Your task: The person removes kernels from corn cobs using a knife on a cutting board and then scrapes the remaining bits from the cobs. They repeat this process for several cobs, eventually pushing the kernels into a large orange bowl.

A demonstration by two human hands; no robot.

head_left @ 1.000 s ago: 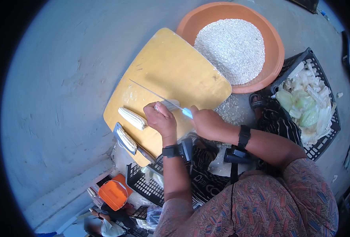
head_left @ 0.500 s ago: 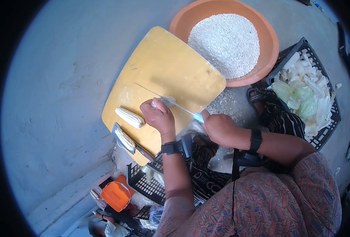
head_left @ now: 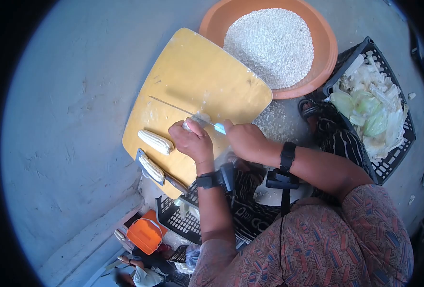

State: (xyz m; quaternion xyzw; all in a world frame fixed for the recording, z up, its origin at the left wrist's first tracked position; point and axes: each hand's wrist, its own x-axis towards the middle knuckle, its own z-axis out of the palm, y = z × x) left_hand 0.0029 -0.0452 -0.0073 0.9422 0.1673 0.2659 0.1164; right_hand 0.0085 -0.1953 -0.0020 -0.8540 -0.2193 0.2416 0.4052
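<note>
My right hand point(head_left: 244, 140) is closed around the light-blue handle of a long thin knife point(head_left: 171, 106). The blade points up and left and crosses a white ear of corn point(head_left: 201, 117), most of which my left hand hides. My left hand point(head_left: 193, 141) is closed on that ear, pressing it against the yellow board point(head_left: 212, 71). Left of it on the board lies a whole white corn cob point(head_left: 155, 142). Nearer the board's lower edge, another cob point(head_left: 151, 166) rests over the blade of a dark-handled cleaver point(head_left: 176, 183).
An orange basin point(head_left: 326, 57) heaped with white kernels point(head_left: 271, 45) stands beyond the board. To the right, a black crate point(head_left: 386, 170) holds corn husks point(head_left: 372, 112). Another black crate point(head_left: 178, 222) and an orange bucket point(head_left: 145, 236) are below. A person point(head_left: 147, 270) sits at the bottom left.
My right hand and the knife have moved up and left, so the handle is now close to the ear and the blade reaches further across the board. My left hand stays nearly in place.
</note>
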